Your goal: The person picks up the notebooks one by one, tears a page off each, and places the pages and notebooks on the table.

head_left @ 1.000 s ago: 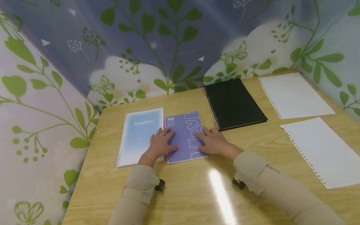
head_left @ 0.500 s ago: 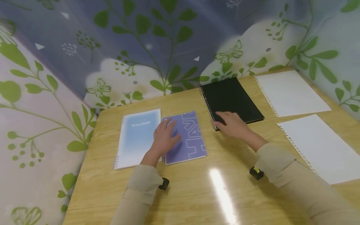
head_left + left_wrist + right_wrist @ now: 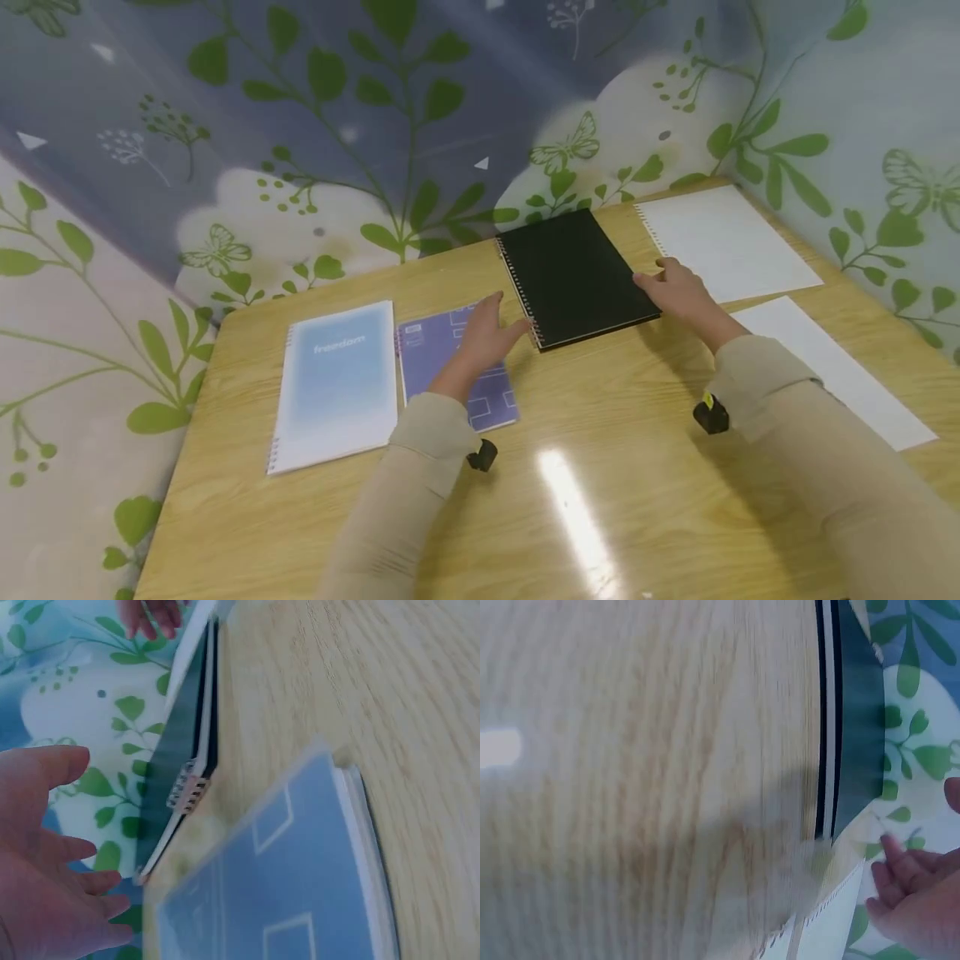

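Observation:
A black spiral notebook (image 3: pixel 573 279) lies on the table between my two hands. My left hand (image 3: pixel 483 340) hovers above a purple notebook (image 3: pixel 431 358), covering part of it, with the fingertips near the black notebook's coil side. In the left wrist view that hand's fingers (image 3: pixel 71 847) are spread, and nothing is in them. Beside the black notebook's right edge is my right hand (image 3: pixel 684 302); in the right wrist view its fingers (image 3: pixel 900 874) are loosely bent and appear apart from the cover. A blue-and-white "freedom" notebook (image 3: pixel 337 387) lies to the left of the purple one.
Two white sheets with punched edges lie at the right: one at the back (image 3: pixel 731 242), the other nearer (image 3: pixel 832 362), partly under my right forearm. A patterned wall (image 3: pixel 442 125) borders the wooden table (image 3: pixel 600 433) at the back and sides.
Both hands have left the purple notebook. The right moved across to the black notebook's right side; the left lifted and moved right towards its coil. The head view has turned right.

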`<action>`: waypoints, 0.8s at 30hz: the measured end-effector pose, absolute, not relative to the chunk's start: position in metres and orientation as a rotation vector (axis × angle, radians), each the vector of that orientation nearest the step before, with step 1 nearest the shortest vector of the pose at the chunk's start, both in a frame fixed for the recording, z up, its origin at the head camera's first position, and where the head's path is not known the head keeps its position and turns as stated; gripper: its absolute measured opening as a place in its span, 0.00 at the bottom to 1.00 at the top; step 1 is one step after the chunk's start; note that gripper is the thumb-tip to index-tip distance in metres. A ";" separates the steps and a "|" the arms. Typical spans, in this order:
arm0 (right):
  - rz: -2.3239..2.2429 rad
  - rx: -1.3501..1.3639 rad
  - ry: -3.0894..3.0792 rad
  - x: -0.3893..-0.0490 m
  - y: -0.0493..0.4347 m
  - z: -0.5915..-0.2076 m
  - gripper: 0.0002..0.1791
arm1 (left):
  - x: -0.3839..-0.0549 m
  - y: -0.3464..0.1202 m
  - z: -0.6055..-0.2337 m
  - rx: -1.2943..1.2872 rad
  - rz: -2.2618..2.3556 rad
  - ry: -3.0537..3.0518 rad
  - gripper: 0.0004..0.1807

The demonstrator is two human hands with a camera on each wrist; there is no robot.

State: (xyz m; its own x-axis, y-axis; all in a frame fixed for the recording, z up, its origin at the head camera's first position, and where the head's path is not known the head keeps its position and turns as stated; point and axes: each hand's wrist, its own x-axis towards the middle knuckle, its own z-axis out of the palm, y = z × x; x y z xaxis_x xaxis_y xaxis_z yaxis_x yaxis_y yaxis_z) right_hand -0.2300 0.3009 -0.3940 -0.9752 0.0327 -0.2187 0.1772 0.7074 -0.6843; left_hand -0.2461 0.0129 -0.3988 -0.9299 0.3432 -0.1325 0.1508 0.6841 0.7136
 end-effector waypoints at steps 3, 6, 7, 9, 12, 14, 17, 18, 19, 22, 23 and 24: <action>-1.154 0.193 2.698 -0.236 0.300 -0.395 0.42 | -0.250 0.021 -0.402 0.325 1.121 2.618 0.39; -1.144 0.172 2.676 -0.241 0.298 -0.397 0.41 | -0.253 0.030 -0.406 0.283 1.129 2.585 0.39; -1.143 0.170 2.667 -0.243 0.297 -0.397 0.40 | -0.253 0.033 -0.407 0.275 1.136 2.573 0.39; -1.137 0.181 2.646 -0.245 0.295 -0.399 0.40 | -0.254 0.040 -0.408 0.245 1.171 2.538 0.39; -1.116 0.230 2.616 -0.247 0.292 -0.401 0.41 | -0.254 0.048 -0.409 0.149 1.253 2.473 0.39; -1.097 0.271 2.602 -0.249 0.290 -0.402 0.41 | -0.255 0.053 -0.410 0.058 1.320 2.427 0.38; -1.077 0.307 2.594 -0.251 0.290 -0.402 0.41 | -0.258 0.059 -0.409 -0.058 1.396 2.387 0.38; -1.077 0.316 2.592 -0.252 0.290 -0.402 0.41 | -0.259 0.061 -0.408 -0.087 1.422 2.379 0.37; -1.073 0.320 2.591 -0.253 0.290 -0.402 0.40 | -0.260 0.063 -0.408 -0.112 1.448 2.375 0.37; -1.048 0.323 2.584 -0.256 0.293 -0.400 0.39 | -0.264 0.067 -0.407 -0.177 1.510 2.375 0.37; -1.032 0.324 2.587 -0.257 0.293 -0.399 0.38 | -0.265 0.068 -0.408 -0.202 1.542 2.359 0.36; -1.017 0.330 2.594 -0.257 0.294 -0.399 0.38 | -0.266 0.068 -0.409 -0.226 1.587 2.335 0.36</action>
State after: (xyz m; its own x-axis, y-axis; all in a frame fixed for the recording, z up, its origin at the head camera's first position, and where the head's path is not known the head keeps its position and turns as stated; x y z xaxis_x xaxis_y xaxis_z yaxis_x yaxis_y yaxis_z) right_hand -0.2575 0.2940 -0.3987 -0.9171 0.0917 -0.3880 0.3310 0.7176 -0.6127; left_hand -0.2664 0.0684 -0.4089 -0.9402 0.0423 -0.3381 -0.2987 0.3747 0.8777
